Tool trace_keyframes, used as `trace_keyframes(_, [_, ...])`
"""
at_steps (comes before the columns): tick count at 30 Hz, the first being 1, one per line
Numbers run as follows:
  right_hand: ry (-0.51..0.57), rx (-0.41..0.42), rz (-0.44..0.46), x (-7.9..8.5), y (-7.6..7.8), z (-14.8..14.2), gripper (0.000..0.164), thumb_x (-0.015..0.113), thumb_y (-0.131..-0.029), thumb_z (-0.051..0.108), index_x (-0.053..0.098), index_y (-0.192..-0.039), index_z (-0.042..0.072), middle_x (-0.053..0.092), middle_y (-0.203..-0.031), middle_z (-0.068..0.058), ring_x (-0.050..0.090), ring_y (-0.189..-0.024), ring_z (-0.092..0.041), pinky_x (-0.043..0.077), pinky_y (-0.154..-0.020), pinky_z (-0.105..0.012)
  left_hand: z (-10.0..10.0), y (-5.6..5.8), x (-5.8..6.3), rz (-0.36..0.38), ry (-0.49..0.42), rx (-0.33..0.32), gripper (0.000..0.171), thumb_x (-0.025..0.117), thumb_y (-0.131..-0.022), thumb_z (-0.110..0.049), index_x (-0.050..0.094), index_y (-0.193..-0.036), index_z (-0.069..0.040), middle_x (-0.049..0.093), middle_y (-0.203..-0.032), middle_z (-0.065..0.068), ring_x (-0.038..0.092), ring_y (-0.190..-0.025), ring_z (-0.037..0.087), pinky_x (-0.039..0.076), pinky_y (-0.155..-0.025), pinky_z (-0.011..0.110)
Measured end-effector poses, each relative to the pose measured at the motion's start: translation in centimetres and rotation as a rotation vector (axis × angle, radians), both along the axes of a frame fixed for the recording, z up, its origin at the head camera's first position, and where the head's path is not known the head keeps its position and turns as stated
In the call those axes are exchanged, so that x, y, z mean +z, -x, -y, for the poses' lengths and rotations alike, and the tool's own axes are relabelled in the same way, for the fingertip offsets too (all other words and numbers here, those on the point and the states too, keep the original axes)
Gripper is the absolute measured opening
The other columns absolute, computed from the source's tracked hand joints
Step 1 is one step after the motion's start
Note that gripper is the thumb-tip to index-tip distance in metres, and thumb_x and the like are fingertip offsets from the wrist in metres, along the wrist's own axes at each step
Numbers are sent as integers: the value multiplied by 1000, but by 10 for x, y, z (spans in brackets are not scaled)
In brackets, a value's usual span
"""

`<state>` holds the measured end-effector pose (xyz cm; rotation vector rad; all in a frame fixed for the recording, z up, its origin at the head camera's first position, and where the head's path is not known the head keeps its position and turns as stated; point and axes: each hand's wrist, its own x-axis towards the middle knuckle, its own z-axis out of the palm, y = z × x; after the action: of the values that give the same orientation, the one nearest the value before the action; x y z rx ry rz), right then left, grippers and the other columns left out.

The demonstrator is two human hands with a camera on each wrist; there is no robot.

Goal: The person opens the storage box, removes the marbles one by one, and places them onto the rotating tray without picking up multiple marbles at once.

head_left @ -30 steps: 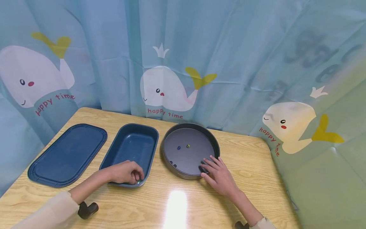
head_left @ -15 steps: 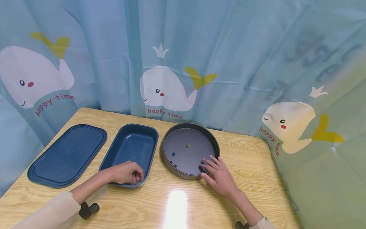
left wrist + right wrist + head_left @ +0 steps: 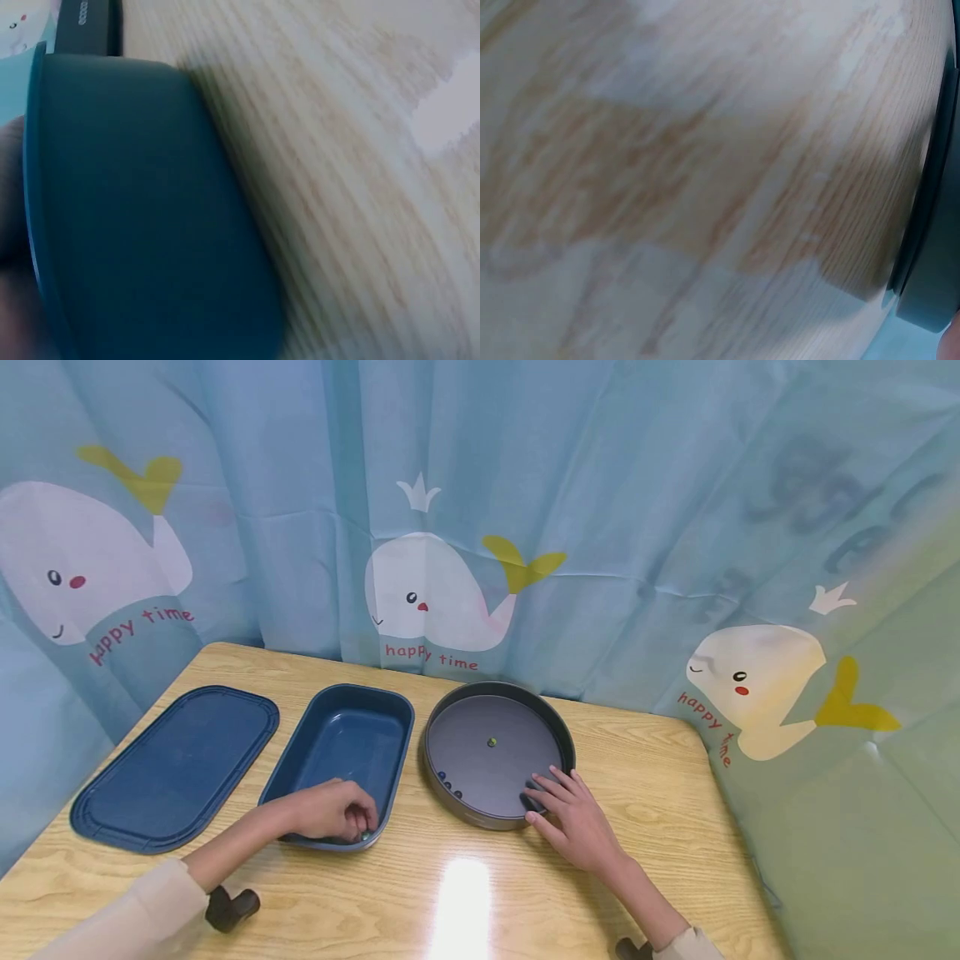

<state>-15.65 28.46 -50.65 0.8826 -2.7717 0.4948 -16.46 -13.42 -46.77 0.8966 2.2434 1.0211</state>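
Note:
In the head view my left hand [image 3: 333, 812] reaches into the near right corner of a deep blue rectangular tub [image 3: 407, 735]. Its fingers are curled, and the fingertips pinch at a small greenish marble [image 3: 366, 836] by the tub wall. My right hand [image 3: 573, 822] rests over the near right rim of a round dark grey pan [image 3: 567, 731], fingers spread and fairly straight inside it, thumb at the rim. In the pan a yellow-green marble [image 3: 492, 742] lies near the middle. A blue marble [image 3: 442, 775] and two dark marbles [image 3: 458, 794] sit along the lower left wall.
A flat blue lid [image 3: 180, 764] lies left of the tub on the wooden table [image 3: 637, 768]. Behind the table hangs a light blue curtain [image 3: 615, 527] with whale prints. The left wrist view shows mostly the tub's outer wall [image 3: 150, 210].
The blue marble has rolled from near the pan's middle down and left to the wall, beside the two dark marbles. Both hands have stayed almost in place.

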Motion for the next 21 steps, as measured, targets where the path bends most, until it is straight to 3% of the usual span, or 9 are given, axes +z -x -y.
trace_keyframes(5, [7, 6, -8, 0, 0, 0, 37, 63, -98, 38, 71, -125, 15, 59, -139, -6, 40, -139, -32, 20, -115, -55, 4, 5, 6, -60, -13, 5, 19, 68, -85, 6, 77, -88, -10, 67, -82, -10, 59, -71, 1, 51, -64, 24])
trace_keyframes(9, [1, 7, -18, 0, 1, 0, 37, 63, -98, 39, 71, -125, 15, 59, -139, -6, 41, -139, -32, 20, -115, -55, 5, 10, 14, -130, -38, 50, 10, 71, -90, -3, 79, -90, -9, 69, -87, -9, 62, -77, 3, 52, -65, 25])
trace_keyframes(13, [-5, 1, -16, 0, 1, 0, 37, 62, -98, 39, 72, -125, 15, 59, -139, -6, 40, -140, -31, 21, -115, -55, 4, 15, 23, -178, -104, 131, 9, 71, -92, -6, 79, -95, -7, 70, -92, -4, 63, -82, 9, 53, -67, 27])
trace_keyframes(17, [-5, -1, -9, 0, 1, 0, 37, 62, -98, 40, 72, -125, 16, 58, -140, -6, 40, -140, -31, 21, -115, -55, -2, 21, 30, -215, -157, 252, 11, 70, -93, -7, 79, -100, -7, 71, -99, -1, 65, -89, 14, 54, -72, 28])
trace_keyframes(21, [-5, 0, -4, 0, 1, 0, 38, 62, -98, 40, 71, -125, 16, 58, -140, -5, 40, -140, -31, 20, -115, -54, -14, 27, 38, -203, -210, 370, 13, 69, -94, -10, 78, -103, -6, 71, -101, 0, 66, -93, 18, 54, -79, 33])
